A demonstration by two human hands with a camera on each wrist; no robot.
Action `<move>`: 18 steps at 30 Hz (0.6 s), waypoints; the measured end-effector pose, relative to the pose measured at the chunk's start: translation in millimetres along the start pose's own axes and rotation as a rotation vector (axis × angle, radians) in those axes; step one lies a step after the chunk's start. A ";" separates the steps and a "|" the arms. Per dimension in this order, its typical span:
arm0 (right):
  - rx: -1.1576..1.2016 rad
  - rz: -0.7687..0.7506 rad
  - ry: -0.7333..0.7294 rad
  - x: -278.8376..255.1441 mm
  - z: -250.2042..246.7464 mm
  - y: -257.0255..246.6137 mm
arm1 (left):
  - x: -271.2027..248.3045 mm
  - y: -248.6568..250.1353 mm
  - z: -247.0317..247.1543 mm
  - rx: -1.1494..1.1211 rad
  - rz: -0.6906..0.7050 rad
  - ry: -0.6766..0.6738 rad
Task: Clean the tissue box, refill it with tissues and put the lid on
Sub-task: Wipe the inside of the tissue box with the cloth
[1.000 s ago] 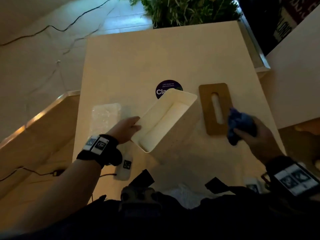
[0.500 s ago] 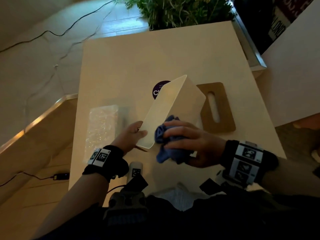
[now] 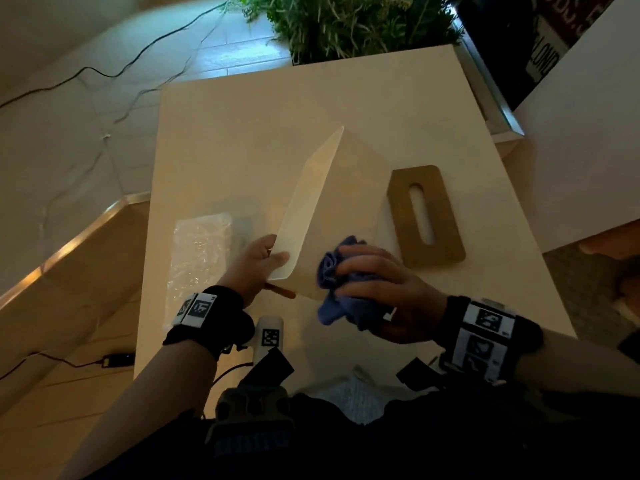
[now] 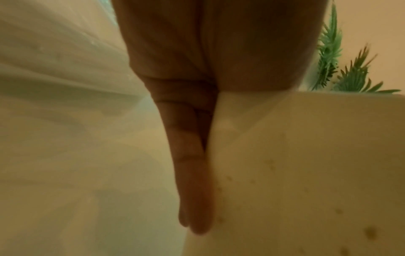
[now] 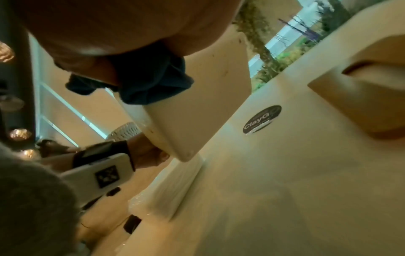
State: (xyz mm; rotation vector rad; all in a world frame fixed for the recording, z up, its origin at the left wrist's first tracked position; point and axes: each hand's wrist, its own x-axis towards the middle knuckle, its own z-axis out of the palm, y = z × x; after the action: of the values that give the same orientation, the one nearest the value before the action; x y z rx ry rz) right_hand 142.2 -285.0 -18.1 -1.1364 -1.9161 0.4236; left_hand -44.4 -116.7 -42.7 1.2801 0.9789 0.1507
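Note:
The white tissue box [image 3: 311, 209] is tipped on its side above the table, its open side turned away to the left. My left hand [image 3: 258, 263] grips its near end, thumb on the outer wall and fingers [image 4: 192, 190] flat along the other side. My right hand [image 3: 374, 289] clutches a bunched blue cloth [image 3: 334, 271] and presses it on the box's right outer wall [image 5: 197, 97]. The brown wooden lid [image 3: 424, 216] with its slot lies flat on the table to the right. A clear-wrapped tissue pack [image 3: 202, 251] lies to the left, also visible in the right wrist view [image 5: 171, 188].
The pale table [image 3: 277, 109] carries a round dark sticker [image 5: 262, 119] under the box. A white tagged device [image 3: 270, 337] lies at the near edge. A green plant [image 3: 353, 22] stands beyond the far edge. Cables run over the floor at left.
The box has been tipped from opening-up onto its side. My right hand has carried the cloth from over the lid to the box's outer wall and slid it slightly right.

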 end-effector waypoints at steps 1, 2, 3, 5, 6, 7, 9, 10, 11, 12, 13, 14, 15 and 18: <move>-0.003 -0.005 -0.024 -0.3 -5.3 3.9 | -2.2 0.8 -0.9 0.001 0.000 -0.022; -0.009 0.028 -0.010 0.8 -12.4 12.5 | -4.4 0.9 -1.1 -0.002 -0.006 -0.041; -0.018 0.101 0.046 2.8 -19.3 23.5 | -6.5 0.4 -0.4 -0.011 -0.016 -0.053; -0.040 0.371 0.249 9.4 -33.1 45.9 | -9.5 -0.2 4.0 -0.043 -0.028 -0.064; -0.023 0.536 0.338 14.9 -39.1 54.2 | -10.1 -0.3 6.9 -0.054 -0.032 -0.063; -0.001 0.663 0.388 20.9 -42.3 58.2 | -10.2 -0.8 9.7 -0.059 -0.036 -0.056; -0.019 0.722 0.387 30.9 -41.9 51.8 | -8.8 -1.8 13.1 -0.050 -0.038 -0.041; -0.052 0.661 0.353 34.0 -39.6 42.3 | -7.5 -1.3 14.0 -0.039 -0.037 -0.032; -0.080 0.557 0.286 36.6 -36.0 30.2 | -6.1 -0.4 14.1 -0.028 -0.035 -0.023; -0.084 0.425 0.192 37.8 -31.6 17.6 | -4.8 0.6 14.0 -0.019 -0.034 -0.012; -0.062 0.288 0.084 36.5 -26.1 6.8 | -3.8 0.9 13.3 -0.014 -0.033 0.000; -0.023 0.161 -0.013 33.0 -19.7 -0.6 | -3.5 1.3 12.7 -0.011 -0.030 0.005; 0.014 0.060 -0.079 29.2 -15.7 -3.5 | -4.4 1.7 12.2 -0.007 -0.023 0.001; 0.017 0.019 -0.149 27.4 -29.1 13.2 | -10.7 3.6 12.9 0.006 -0.016 -0.037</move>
State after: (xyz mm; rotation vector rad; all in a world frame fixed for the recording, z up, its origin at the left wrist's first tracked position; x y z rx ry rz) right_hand 166.6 -258.6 4.0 -1.1402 -2.0273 0.5468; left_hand -40.6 -131.2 -34.5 1.2765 0.9581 0.1112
